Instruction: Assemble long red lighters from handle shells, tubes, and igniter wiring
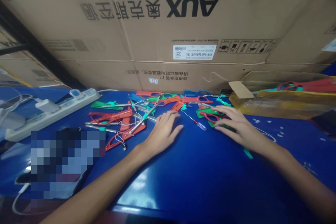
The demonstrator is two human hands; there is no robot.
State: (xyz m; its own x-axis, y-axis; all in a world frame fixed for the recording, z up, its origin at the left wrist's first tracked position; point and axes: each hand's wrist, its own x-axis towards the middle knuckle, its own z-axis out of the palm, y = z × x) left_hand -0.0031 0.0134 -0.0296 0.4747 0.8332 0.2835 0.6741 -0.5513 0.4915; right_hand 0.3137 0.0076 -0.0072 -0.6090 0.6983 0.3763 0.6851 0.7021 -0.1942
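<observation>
My left hand [164, 129] is open, fingers apart, low over the blue table beside a pile of orange, red, green and blue plastic gun-shaped shells [130, 113]. Metal rods with white wires and teal clips [143, 120] lie among these shells. On the right, my right hand [240, 127] is open too, its fingertips over a few green and red shells [210, 117]; whether they touch them I cannot tell. Between the hands lies a small screwdriver [200, 124] with a clear, purplish handle, its shaft pointing at the orange shells.
A large cardboard carton [152, 38] stands along the back. At right, an open box [288, 103] with yellow tape holds red shells. A white power strip [52, 113] with plugs lies at left, near a pixelated device [68, 161]. Small white scraps [280, 134] dot the table [210, 182].
</observation>
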